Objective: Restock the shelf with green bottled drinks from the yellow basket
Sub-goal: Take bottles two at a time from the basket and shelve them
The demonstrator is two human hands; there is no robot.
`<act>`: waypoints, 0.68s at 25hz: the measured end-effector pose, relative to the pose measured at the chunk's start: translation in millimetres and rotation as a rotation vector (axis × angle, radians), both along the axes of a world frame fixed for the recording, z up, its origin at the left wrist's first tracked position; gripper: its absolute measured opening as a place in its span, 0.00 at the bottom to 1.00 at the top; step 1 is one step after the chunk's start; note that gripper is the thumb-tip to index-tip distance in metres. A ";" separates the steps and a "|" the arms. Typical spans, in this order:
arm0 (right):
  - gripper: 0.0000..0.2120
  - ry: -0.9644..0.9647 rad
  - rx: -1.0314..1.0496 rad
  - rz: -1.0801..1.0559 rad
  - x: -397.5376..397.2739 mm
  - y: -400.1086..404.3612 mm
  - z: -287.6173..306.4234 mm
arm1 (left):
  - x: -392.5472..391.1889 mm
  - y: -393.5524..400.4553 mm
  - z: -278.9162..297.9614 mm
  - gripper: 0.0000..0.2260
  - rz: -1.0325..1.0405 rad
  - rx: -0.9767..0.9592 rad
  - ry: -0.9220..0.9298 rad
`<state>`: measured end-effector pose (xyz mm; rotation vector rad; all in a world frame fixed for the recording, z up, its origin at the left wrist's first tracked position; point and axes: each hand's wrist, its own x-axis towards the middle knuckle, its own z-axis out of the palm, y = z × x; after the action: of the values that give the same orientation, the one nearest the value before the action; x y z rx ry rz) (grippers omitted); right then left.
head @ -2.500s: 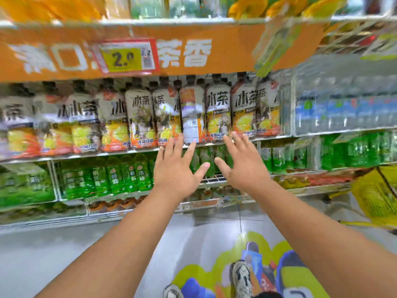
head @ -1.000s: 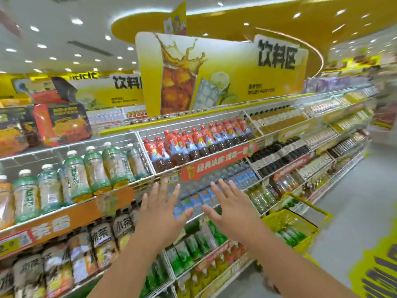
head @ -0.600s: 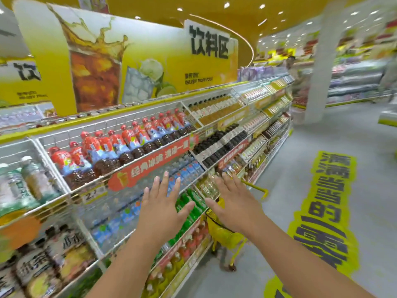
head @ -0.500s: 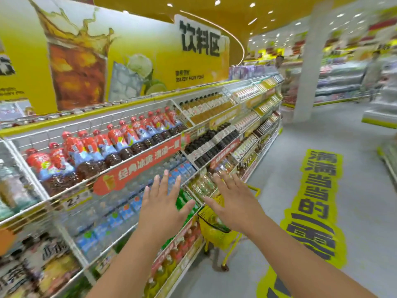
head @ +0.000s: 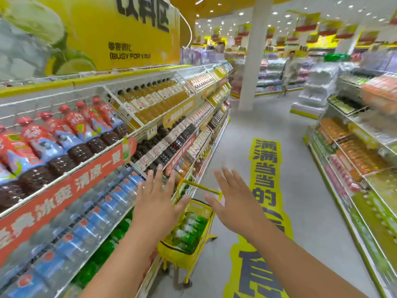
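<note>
The view has swung from the shelf face down the aisle, and the yellow basket now sits just beyond both hands, so the first pick looks near. One basket holds several green bottled drinks, too blurred to count. Left hand and right hand are spread, holding nothing.

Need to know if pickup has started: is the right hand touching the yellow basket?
Apart. The head view shows the right hand raised open in the air, the yellow basket on the floor beyond.
</note>
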<state>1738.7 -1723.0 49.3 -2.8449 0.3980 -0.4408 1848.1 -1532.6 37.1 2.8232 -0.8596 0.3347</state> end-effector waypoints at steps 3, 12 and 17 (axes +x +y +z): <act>0.36 0.017 0.031 -0.024 33.0 -33.8 -9.9 | 37.9 -40.6 -9.7 0.42 -0.033 -0.023 0.010; 0.37 0.014 0.015 0.071 160.5 -198.3 -58.0 | 136.1 -193.1 -56.3 0.39 0.042 -0.001 0.003; 0.45 0.020 -0.047 0.186 225.7 -285.4 -56.0 | 183.9 -260.6 -51.8 0.37 0.153 -0.011 -0.013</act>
<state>1964.5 -2008.4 -6.8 -2.8992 0.1257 -0.3905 2032.1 -1793.2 -14.7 2.8866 -0.6441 0.3778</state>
